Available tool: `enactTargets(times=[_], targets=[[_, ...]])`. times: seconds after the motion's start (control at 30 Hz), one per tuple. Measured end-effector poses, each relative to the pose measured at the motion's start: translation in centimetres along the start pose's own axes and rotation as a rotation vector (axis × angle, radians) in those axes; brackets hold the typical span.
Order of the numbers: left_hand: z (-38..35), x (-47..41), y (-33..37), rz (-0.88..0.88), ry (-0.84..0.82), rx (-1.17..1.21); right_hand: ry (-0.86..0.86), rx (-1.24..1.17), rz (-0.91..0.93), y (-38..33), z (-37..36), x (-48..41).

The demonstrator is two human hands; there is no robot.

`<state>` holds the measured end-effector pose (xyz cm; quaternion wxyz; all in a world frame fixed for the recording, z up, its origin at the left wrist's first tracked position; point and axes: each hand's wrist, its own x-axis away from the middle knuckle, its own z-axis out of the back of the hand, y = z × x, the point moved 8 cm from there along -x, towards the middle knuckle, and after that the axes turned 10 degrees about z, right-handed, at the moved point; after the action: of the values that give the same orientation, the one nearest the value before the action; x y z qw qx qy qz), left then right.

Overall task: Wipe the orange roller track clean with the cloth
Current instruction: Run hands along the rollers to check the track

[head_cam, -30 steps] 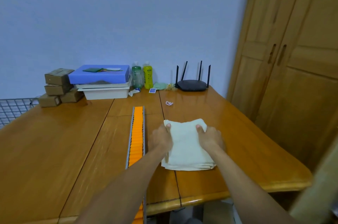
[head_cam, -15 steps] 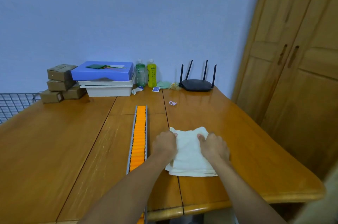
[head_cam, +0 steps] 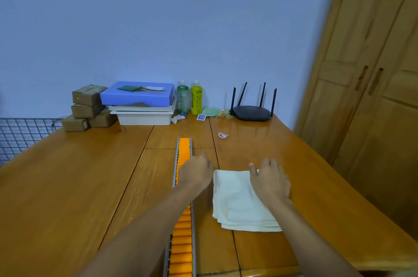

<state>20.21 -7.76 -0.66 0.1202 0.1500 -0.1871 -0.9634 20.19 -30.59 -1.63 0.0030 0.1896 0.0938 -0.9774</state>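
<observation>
The orange roller track (head_cam: 182,232) in its grey metal frame runs lengthwise down the middle of the wooden table (head_cam: 67,186), from mid-table to the front edge. A folded cream cloth (head_cam: 237,202) lies flat just right of it. My left hand (head_cam: 195,173) hovers over the track with loosely curled fingers, beside the cloth's left edge and holding nothing. My right hand (head_cam: 270,180) rests on the cloth's far right part, fingers reaching its far edge. My left forearm hides the middle stretch of the track.
At the back stand cardboard boxes (head_cam: 87,107), a blue box on white trays (head_cam: 140,104), two bottles (head_cam: 191,97) and a black router (head_cam: 252,112). A small pink loop (head_cam: 222,135) lies beyond the cloth. A wooden wardrobe (head_cam: 373,95) stands right, a wire grid (head_cam: 20,134) left.
My left hand has come off the cloth and moved left over the roller track. My right hand stays on the cloth, which now lies flat. The camera has tilted slightly.
</observation>
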Motion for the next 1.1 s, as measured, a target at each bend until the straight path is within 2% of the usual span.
enactTargets(times=[0.13, 0.43, 0.63, 0.73, 0.83, 1.1], targets=[[2.6, -2.4, -4.1, 0.018, 0.057, -0.036, 0.020, -0.141, 0.092, -3.7, 0.3, -2.1], [0.1, -5.1, -11.0, 0.113, -0.080, 0.153, -0.129, -0.512, 0.322, -13.5, -3.6, -5.6], [-2.6, -5.9, -11.7, 0.083, -0.085, 0.383, -0.241, -0.586, 0.364, -18.0, -7.3, -7.7], [-2.9, -6.2, -12.2, 0.086, -0.075, 0.408, -0.292, -0.687, 0.332, -19.2, -9.4, -9.0], [-2.8, -6.2, -12.7, 0.105, -0.088, 0.455, -0.334, -0.689, 0.299, -20.4, -10.9, -10.5], [-3.7, -6.8, -13.0, 0.140, -0.103, 0.464, -0.386, -0.450, 0.335, -22.9, -14.0, -13.5]])
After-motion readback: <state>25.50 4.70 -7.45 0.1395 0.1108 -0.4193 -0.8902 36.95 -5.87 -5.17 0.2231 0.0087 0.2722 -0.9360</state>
